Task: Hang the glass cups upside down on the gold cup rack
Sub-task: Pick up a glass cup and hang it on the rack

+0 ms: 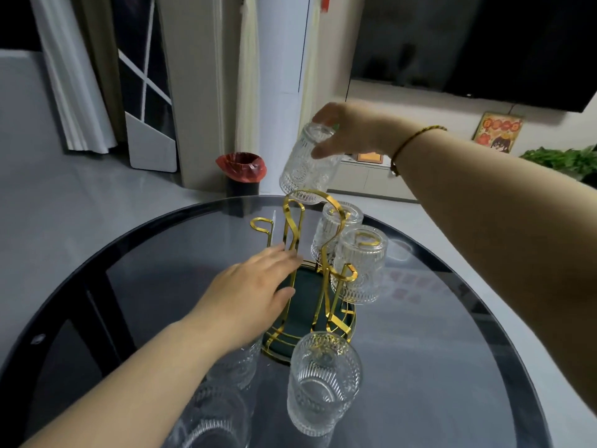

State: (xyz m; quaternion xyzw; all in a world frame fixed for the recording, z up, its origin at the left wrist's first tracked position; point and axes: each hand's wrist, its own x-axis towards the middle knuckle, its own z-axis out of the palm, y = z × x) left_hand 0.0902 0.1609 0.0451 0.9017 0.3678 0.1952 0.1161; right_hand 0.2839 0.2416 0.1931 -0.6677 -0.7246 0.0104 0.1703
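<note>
Now the person is in the middle of hanging one more glass cup [309, 163]. The right hand [347, 130] has its grip closed around the base of this cup and holds it upside down and a little tilted, just above the top loop of the gold cup rack [310, 253]. The left hand [255, 286] is open, fingers spread, and rests against a near-left arm of the rack, I think to steady it. Two cups [360, 263] hang already on the right side. One cup [323, 383] stands near on the counter [145, 286], and more are under the left forearm. Next, I judge, the mouth must come down over a free prong, slowly, because glass on metal can slip. No brand or readable writing shows anywhere.
</note>
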